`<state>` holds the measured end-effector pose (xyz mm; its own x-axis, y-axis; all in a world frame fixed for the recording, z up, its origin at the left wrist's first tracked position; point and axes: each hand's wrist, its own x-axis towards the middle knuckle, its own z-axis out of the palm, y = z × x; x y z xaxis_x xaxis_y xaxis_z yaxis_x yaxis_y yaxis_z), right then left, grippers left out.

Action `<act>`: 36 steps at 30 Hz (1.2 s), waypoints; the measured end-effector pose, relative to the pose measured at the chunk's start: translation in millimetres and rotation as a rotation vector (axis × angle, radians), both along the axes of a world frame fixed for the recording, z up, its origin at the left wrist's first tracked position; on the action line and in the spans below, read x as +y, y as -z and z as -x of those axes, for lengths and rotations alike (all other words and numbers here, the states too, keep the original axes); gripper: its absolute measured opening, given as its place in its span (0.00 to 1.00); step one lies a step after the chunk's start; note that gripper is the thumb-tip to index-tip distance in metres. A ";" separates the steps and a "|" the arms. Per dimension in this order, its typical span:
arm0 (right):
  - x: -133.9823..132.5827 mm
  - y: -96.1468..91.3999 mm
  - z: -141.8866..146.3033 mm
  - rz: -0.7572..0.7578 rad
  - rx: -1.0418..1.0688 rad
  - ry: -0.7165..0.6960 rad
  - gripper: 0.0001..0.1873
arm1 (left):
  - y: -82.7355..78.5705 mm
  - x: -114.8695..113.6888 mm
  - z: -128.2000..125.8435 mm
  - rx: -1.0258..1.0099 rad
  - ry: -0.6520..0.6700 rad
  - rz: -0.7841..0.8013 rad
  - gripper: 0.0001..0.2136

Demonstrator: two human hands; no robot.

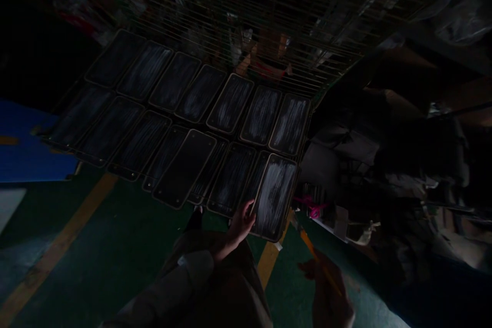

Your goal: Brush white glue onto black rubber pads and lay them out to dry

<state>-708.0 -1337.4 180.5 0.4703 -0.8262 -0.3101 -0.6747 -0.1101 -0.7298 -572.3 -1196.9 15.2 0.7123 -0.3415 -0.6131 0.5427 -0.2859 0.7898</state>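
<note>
My left hand (241, 225) has its curled fingers at the left edge of a dark rectangular panel (274, 197) with rounded corners. Whitish streaks cover that panel's face, and it overlaps the panel beside it. Lower right, my right hand (328, 287) is closed round the yellow-orange handle of a brush (307, 241). The brush's head points up and left, apart from the panel. Left of my left hand, a plain dark panel (184, 169) without streaks lies slanted over others. Two rows of similar panels, many streaked, rest on a wire rack (63, 151).
Behind the panels rises a wire mesh cage (246, 5) with boxes and bags inside. A bright pink item (315, 210) and dim clutter lie to the right. At the left is a blue surface (34, 143). The green floor (126, 220) carries yellow lines.
</note>
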 end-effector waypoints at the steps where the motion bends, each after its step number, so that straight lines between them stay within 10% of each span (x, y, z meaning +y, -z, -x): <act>1: 3.0 3.0 -3.8 -0.003 0.003 -0.034 0.25 | 0.5 2.7 0.7 -0.062 0.023 -0.039 0.23; 8: 36.2 32.6 -74.8 0.033 -0.146 -0.482 0.17 | -14.9 66.6 -2.5 -0.116 0.030 -0.005 0.16; 19: 132.9 87.4 -256.7 0.274 -0.254 -1.105 0.17 | 3.1 252.0 -48.2 0.247 -0.749 -0.115 0.26; 28: 151.3 123.2 -325.1 0.579 -0.073 -1.133 0.18 | 7.9 274.3 -90.5 0.377 -0.777 -0.025 0.29; 36: 191.5 123.9 -279.3 0.487 0.010 -1.238 0.17 | 19.3 274.3 -93.7 0.487 -0.770 0.085 0.27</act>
<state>-428.7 -1145.9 56.6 0.9867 0.1152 -0.1143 0.0542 -0.8980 -0.4367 -478.6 -922.6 -4.1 0.4313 0.0626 -0.9000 0.8380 0.3417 0.4254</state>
